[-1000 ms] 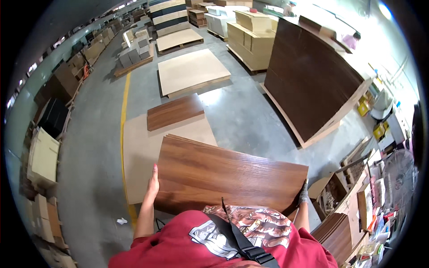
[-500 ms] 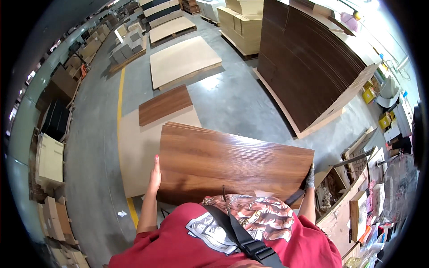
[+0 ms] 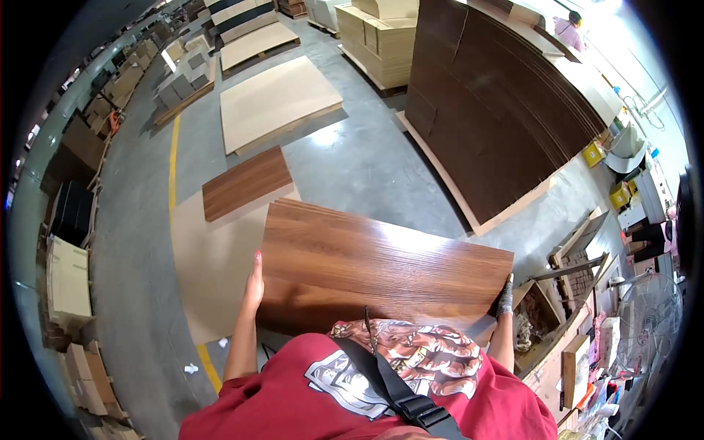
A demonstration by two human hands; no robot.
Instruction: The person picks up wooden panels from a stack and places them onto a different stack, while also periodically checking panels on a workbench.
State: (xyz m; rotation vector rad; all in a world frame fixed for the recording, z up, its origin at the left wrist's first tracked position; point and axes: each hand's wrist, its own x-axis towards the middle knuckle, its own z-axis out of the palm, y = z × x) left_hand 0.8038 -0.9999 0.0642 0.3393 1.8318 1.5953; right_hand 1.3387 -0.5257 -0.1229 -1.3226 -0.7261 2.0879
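Concrete floor (image 3: 352,161) spreads grey under everything, and all else is placed from the walnut-brown board (image 3: 381,268) carried in front of the red-shirted chest. Beyond the board and toward the right edge leans a tall stack of dark panels (image 3: 499,110) on a pale base. Straight ahead of it lies a broad pale sheet (image 3: 279,103), nearer a smaller brown panel (image 3: 246,183) on a light sheet (image 3: 213,257). Below the board's right corner sits an open wooden crate (image 3: 535,323).

The board hangs level, clear of the floor, held at both short ends. The left hand (image 3: 254,286) lies flat along its left edge, fingers extended; the gloved right hand (image 3: 504,297) is closed round the right corner.

A likely slip: the flat, bare left palm gives little hold, so the board could tilt and drop. Its right corner passes near the crate and might catch there.
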